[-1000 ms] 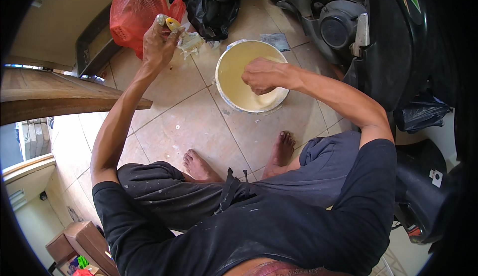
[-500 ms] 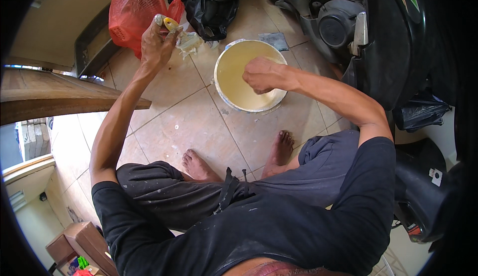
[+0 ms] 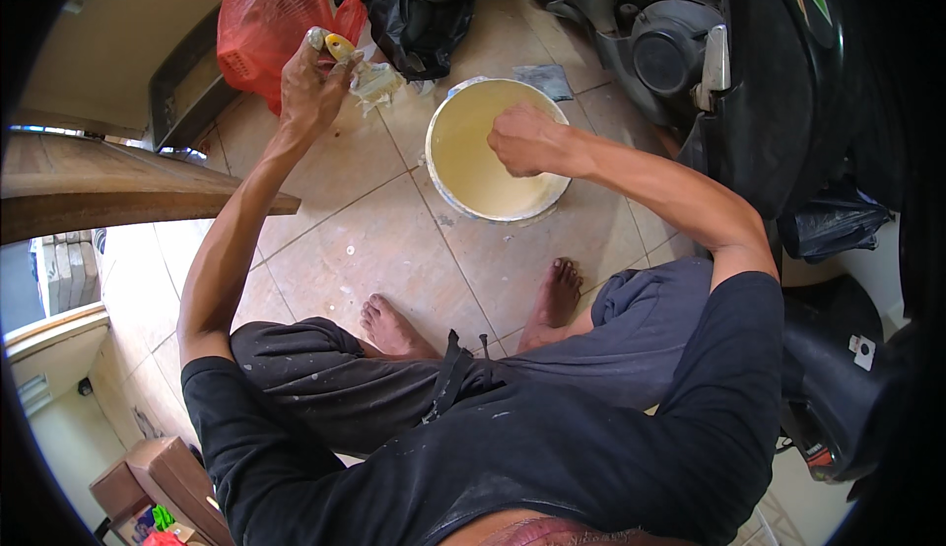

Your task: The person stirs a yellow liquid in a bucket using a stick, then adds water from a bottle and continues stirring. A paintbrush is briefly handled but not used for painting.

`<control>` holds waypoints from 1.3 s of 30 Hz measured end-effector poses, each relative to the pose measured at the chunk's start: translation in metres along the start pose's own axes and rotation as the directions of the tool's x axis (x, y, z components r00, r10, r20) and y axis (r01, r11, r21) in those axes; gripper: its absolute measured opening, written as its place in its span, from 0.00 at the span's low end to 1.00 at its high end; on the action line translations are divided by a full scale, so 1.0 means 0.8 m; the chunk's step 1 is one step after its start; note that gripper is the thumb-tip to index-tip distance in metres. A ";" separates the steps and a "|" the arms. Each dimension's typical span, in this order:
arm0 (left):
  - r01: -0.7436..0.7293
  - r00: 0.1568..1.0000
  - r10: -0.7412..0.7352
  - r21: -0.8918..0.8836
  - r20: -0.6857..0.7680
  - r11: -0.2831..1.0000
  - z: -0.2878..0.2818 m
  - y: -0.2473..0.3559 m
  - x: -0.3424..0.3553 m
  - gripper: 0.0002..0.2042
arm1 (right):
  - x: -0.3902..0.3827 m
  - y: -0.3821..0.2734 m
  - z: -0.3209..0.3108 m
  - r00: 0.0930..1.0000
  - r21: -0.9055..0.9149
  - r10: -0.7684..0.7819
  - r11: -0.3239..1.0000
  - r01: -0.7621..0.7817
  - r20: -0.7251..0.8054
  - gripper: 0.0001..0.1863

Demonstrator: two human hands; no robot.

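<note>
My left hand [image 3: 313,83], raised toward the back left, is closed round the yellow handle of a paint brush [image 3: 339,48]; its paint-coated head appears to point down beside my fingers. My right hand [image 3: 514,142] is closed and hangs over the inside of a white-rimmed bucket [image 3: 455,198] holding pale cream liquid; whatever its fingers grip is hidden. The bucket stands on the tiled floor [image 3: 351,250] in front of my bare feet [image 3: 389,324].
A red plastic bag [image 3: 266,29] and black bags [image 3: 414,29] lie at the back. A black motor scooter [image 3: 749,102] fills the right side. A wooden board edge [image 3: 128,191] juts in from the left, beside a dark trough-like strip [image 3: 182,93]. Brown furniture [image 3: 163,477] stands lower left.
My right hand has shifted slightly up and to the right within the bucket's opening. My left hand and the brush have stayed almost still.
</note>
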State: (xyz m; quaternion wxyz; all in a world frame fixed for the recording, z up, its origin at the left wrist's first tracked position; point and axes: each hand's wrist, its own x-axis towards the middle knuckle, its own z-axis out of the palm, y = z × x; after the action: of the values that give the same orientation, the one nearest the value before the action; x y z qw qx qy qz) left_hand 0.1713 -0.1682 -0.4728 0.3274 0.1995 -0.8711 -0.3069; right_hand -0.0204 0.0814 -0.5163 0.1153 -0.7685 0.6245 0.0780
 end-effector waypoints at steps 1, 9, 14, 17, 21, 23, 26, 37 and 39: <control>0.008 1.000 -0.008 -0.009 0.003 1.000 0.000 0.001 0.000 0.11 | 0.001 -0.007 -0.010 0.997 0.039 -0.025 0.999 0.023 0.067 0.06; -0.012 1.000 0.012 -0.026 0.010 1.000 0.007 0.003 0.004 0.11 | 0.011 0.010 0.019 0.905 0.042 -0.046 0.997 0.071 -0.423 0.07; 0.010 1.000 -0.010 0.012 0.002 1.000 0.002 -0.002 0.001 0.12 | -0.002 0.008 0.002 0.996 -0.021 -0.028 0.999 0.027 -0.088 0.07; 0.019 1.000 -0.019 0.023 -0.003 1.000 -0.002 -0.002 -0.001 0.12 | -0.001 -0.023 -0.042 0.974 0.100 -0.110 0.991 0.091 0.199 0.07; 0.022 1.000 -0.022 0.008 0.020 1.000 0.002 0.006 0.005 0.12 | 0.013 -0.011 0.010 0.990 0.133 -0.086 0.986 0.100 -0.111 0.06; 0.019 1.000 -0.019 0.018 0.017 1.000 0.003 0.005 0.004 0.12 | 0.013 -0.005 0.022 0.884 0.119 -0.062 0.984 0.131 -0.463 0.05; 0.014 1.000 -0.015 0.025 0.020 1.000 0.004 -0.002 0.004 0.12 | 0.009 0.016 0.026 0.760 -0.038 -0.135 0.989 0.143 -0.636 0.06; 0.005 1.000 -0.005 0.003 0.009 1.000 0.001 0.000 0.003 0.12 | 0.009 -0.025 -0.015 0.982 0.134 -0.142 0.978 0.158 -0.122 0.06; 0.014 1.000 -0.013 -0.023 0.006 1.000 0.004 0.003 0.005 0.11 | 0.014 -0.015 0.015 0.910 0.088 -0.151 0.976 0.199 -0.385 0.06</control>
State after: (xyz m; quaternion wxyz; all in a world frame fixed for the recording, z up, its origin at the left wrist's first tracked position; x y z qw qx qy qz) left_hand 0.1657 -0.1674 -0.4717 0.3251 0.2007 -0.8671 -0.3197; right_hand -0.0062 0.0760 -0.5295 0.0477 -0.8132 0.5673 -0.1206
